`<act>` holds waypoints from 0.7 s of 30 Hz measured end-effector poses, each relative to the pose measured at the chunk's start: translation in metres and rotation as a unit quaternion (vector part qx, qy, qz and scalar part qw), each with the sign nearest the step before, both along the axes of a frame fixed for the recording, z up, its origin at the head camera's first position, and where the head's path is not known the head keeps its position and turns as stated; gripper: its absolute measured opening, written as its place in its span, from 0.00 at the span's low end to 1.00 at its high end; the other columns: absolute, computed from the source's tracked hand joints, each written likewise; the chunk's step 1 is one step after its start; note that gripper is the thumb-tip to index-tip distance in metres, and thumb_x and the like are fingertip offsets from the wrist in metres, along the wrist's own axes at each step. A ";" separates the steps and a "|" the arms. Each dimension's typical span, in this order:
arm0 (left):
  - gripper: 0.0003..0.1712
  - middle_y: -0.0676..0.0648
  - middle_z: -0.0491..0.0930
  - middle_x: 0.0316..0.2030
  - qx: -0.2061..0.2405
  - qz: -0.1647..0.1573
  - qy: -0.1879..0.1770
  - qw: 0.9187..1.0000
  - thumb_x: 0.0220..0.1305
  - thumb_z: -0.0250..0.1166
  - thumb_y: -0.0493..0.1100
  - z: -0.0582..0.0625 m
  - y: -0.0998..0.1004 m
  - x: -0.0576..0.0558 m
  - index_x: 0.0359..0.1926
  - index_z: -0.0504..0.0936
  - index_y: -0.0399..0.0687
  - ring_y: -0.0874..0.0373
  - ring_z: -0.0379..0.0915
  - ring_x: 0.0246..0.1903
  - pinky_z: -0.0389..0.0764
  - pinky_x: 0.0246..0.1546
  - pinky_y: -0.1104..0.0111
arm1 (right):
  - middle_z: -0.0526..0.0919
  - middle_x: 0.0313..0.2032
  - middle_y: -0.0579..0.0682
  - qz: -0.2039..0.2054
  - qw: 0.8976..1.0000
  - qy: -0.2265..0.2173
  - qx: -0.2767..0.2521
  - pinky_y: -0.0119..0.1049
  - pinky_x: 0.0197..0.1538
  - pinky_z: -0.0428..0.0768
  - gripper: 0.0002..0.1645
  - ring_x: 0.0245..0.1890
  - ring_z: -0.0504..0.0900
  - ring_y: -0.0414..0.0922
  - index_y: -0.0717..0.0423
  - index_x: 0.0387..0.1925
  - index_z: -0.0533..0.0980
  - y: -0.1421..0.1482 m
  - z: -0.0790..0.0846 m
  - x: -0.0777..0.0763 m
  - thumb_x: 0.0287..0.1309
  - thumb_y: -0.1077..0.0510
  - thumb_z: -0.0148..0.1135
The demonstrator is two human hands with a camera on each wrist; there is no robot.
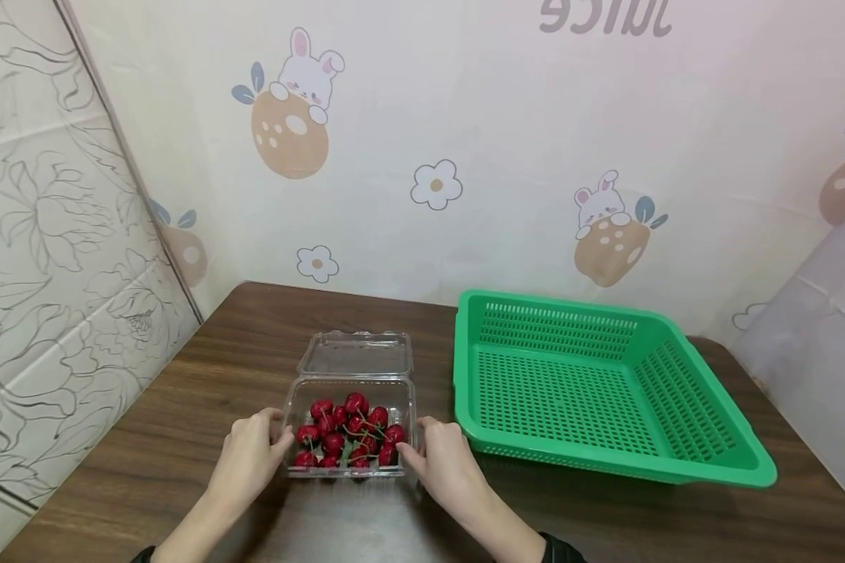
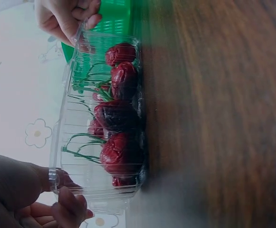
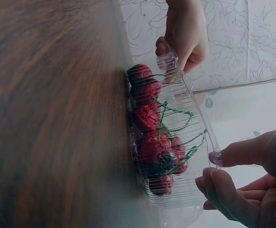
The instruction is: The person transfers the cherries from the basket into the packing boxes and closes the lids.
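Note:
A clear plastic clamshell box [image 1: 410,407] lies on the table with its lid [image 1: 355,356] folded back, away from me. Inside sit several red cherries [image 1: 333,443] with green stems. My left hand [image 1: 248,450] pinches the box's left rim between thumb and fingers, as the left wrist view also shows. On the opposite side, my right hand [image 1: 449,461] pinches the right rim the same way; in the right wrist view its thumb is inside the wall and its fingers outside, or the reverse, I cannot tell.
A large green plastic basket [image 1: 556,399] with slotted walls stands to the right of the box, near my right hand. Brown wood-grain tabletop [image 1: 204,383] stretches to the left. A printed wall covering [image 1: 408,94] rises behind the table's back edge.

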State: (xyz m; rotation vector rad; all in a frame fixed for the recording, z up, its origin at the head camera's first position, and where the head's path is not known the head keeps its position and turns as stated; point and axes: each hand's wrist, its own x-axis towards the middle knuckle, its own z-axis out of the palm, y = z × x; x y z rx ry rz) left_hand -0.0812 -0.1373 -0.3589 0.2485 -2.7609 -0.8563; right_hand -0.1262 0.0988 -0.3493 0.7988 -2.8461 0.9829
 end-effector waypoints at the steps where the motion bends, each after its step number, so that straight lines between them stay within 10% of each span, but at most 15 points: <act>1: 0.14 0.52 0.72 0.12 -0.002 -0.001 -0.004 1.000 0.52 0.58 0.34 0.001 0.000 0.000 0.38 0.75 0.25 0.63 0.62 0.10 0.63 0.11 0.70 | 0.65 0.04 0.40 0.001 1.000 -0.009 -0.003 0.24 0.11 0.63 0.22 0.04 0.63 0.30 0.77 0.38 0.72 0.000 0.000 0.000 0.50 0.59 0.61; 11: 0.18 0.52 0.72 0.14 -0.036 -0.028 -0.064 0.997 0.52 0.62 0.40 0.016 -0.008 -0.003 0.37 0.77 0.27 0.60 0.64 0.13 0.67 0.14 0.66 | 0.71 0.04 0.43 0.016 0.994 -0.092 -0.051 0.25 0.11 0.67 0.23 0.04 0.69 0.32 0.80 0.44 0.68 0.001 -0.003 -0.003 0.53 0.63 0.58; 21: 0.16 0.45 0.77 0.20 -0.008 -0.055 -0.076 0.996 0.56 0.61 0.44 0.030 -0.034 -0.043 0.30 0.79 0.30 0.59 0.69 0.16 0.68 0.18 0.66 | 0.71 0.06 0.44 0.005 0.992 -0.119 -0.049 0.27 0.11 0.67 0.22 0.04 0.68 0.34 0.78 0.46 0.67 0.000 -0.003 -0.002 0.53 0.63 0.57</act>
